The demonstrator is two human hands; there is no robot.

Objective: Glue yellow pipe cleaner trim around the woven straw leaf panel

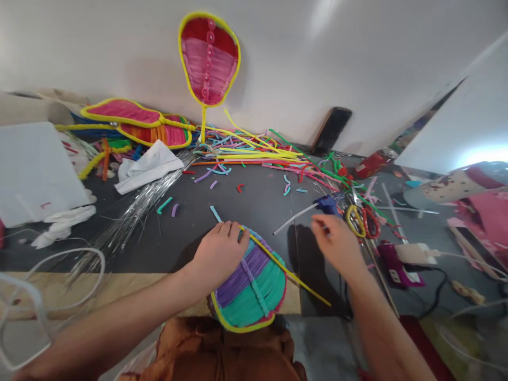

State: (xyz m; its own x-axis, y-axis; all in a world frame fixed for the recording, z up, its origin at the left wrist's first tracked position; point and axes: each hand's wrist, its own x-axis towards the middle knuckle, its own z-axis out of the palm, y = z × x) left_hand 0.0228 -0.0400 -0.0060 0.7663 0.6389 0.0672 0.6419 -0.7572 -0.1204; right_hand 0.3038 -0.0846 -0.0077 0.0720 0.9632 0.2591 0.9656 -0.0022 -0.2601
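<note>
My left hand (222, 251) grips the upper left edge of a rounded pipe-cleaner panel (254, 288), striped in blue, purple and teal. A yellow pipe cleaner (301, 284) runs along the panel's upper right edge, its free end sticking out to the right. The panel's lower edge is also yellow, and a light blue stem (215, 214) pokes out beyond my fingers. My right hand (335, 241) is slightly blurred, fingers loosely curled and apart, with nothing visible in them. Just beyond it lies a blue glue gun (328, 205) with a whitish glue stick (296, 218) projecting from it.
Loose pipe cleaners (257, 151) are heaped along the wall, below a pink paddle-shaped piece (208, 61). Scissors (363, 221), a purple power adapter (400, 264) and a cup (456, 185) stand at right. Silver strands (135, 209), white cloth (148, 166) and a cable (99, 259) occupy the left.
</note>
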